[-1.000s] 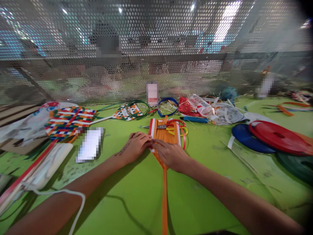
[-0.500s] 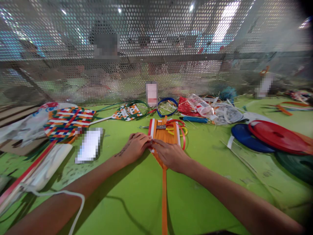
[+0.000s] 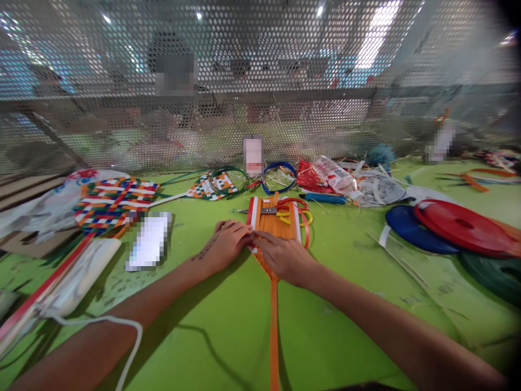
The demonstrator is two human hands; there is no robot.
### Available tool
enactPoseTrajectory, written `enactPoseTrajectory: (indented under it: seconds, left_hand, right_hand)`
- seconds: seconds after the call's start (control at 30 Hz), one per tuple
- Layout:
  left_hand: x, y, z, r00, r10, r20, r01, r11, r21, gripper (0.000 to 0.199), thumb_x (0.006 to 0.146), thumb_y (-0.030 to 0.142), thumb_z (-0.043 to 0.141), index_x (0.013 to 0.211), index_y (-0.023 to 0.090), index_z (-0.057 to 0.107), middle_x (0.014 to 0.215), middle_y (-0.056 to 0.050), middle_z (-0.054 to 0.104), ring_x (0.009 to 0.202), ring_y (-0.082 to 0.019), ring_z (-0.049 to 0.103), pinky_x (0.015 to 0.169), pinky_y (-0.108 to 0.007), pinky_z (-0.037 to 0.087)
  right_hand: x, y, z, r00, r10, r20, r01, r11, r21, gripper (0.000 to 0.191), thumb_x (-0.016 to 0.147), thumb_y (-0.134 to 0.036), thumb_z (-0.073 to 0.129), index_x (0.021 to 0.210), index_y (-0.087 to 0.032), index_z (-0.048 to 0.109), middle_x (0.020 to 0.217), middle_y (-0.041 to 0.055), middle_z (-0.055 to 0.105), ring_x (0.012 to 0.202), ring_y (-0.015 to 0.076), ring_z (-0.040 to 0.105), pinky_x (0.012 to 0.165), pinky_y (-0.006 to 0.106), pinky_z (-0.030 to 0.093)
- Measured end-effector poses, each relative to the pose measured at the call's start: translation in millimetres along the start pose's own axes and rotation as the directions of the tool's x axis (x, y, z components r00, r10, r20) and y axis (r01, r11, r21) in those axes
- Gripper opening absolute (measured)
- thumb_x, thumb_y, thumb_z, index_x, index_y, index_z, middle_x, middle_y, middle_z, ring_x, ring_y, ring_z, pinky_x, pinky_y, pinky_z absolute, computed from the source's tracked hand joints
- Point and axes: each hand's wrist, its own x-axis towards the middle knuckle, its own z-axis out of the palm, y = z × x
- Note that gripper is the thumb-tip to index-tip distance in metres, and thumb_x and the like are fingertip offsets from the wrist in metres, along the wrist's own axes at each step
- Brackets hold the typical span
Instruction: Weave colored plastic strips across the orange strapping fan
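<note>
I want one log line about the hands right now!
left hand: at left edge of orange strip piece | right hand: resting across it | scissors: lying on it, beyond both hands

You get middling light on the green surface (image 3: 236,304), while small lamps (image 3: 199,16) glare along the top edge and a bright patch (image 3: 376,35) burns out at upper right. Soft shadow lies below your left arm (image 3: 163,293); a thin one edges the orange strip (image 3: 274,336). Highlights dot the bottle (image 3: 334,175). Behind the mesh (image 3: 260,54) you see only blur. Your upper right corner falls black, the lower corners stretch, and pixel blocks hide several spots.
</note>
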Motion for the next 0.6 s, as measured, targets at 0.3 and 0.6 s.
enactPoseTrajectory:
  seconds: [0.3,0.6]
  left_hand:
    - [-0.3,-1.6,1.2,1.000,-0.004,0.001,0.004,1.000,-0.013,0.028,0.108,0.035,0.048,0.122,0.024,0.069,0.129,-0.005,0.072,0.122,-0.024,0.058,0.107,-0.043,0.039]
    - [-0.5,-1.4,1.4,1.000,-0.003,-0.002,0.003,1.000,-0.020,0.028,0.108,0.036,0.047,0.121,0.025,0.069,0.130,-0.005,0.071,0.123,-0.024,0.058,0.107,-0.043,0.038]
  right_hand:
    - [0.2,-1.0,-0.3,1.000,0.003,0.003,-0.003,1.000,-0.003,0.047,0.106,-0.028,0.033,0.149,-0.024,0.054,0.160,0.0097,0.049,0.099,0.0255,0.073,0.073,0.036,0.057]
    - [0.1,-0.4,-0.9,1.000,0.006,0.022,-0.006,1.000,0.008,0.049,0.106,-0.027,0.034,0.152,-0.025,0.052,0.161,0.0108,0.047,0.105,0.0259,0.072,0.077,0.038,0.059]
